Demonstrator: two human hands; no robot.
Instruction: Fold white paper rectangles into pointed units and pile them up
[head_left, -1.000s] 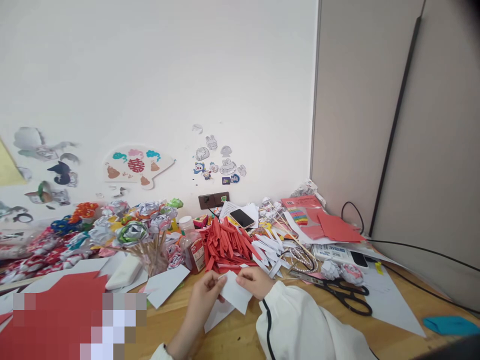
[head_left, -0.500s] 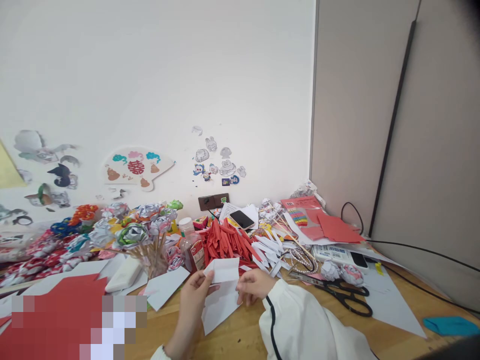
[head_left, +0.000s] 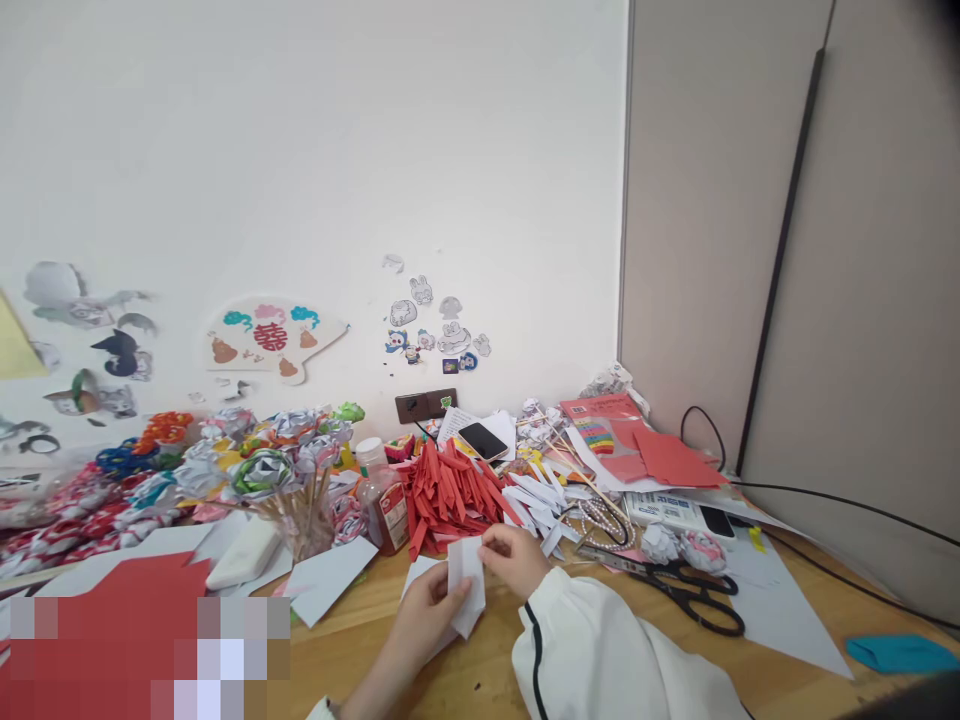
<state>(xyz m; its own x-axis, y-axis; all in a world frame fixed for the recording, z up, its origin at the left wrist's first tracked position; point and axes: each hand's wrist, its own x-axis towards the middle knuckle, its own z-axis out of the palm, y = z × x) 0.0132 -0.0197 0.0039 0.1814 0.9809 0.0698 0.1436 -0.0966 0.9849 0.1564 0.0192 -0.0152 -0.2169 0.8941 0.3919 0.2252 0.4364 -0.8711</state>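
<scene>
Low in the middle of my view, over the bare wood of the pale brown desk [head_left: 450,685], the left hand [head_left: 426,610] grips a small, narrow piece of folded white paper [head_left: 466,572], thumb laid across its near face. The right hand [head_left: 517,560] is nearly closed, thumb and forefinger pinched at the paper's upper right edge. Between them the piece looks raised off the desk; I cannot make out how many layers it has.

I read the step in hand as folding, with the long edges being lined up for a crease. From my end, the next move calls for the left thumb to hold the piece steady while the right fingertips bring the edges level and press along the fold; a loose pinch could let the layers slip askew.

Partly covered by the left hand lies a flat white paper sheet [head_left: 421,573]. Just beyond is a heap of pointed, folded red paper strips [head_left: 450,495], with a smaller pile of folded white paper strips [head_left: 536,505] beside it on the right. A clear jar with a white cap [head_left: 382,505] stands left of the red heap. Farther right, black-handled metal scissors [head_left: 694,601] lie past the white sleeve [head_left: 630,655].
</scene>
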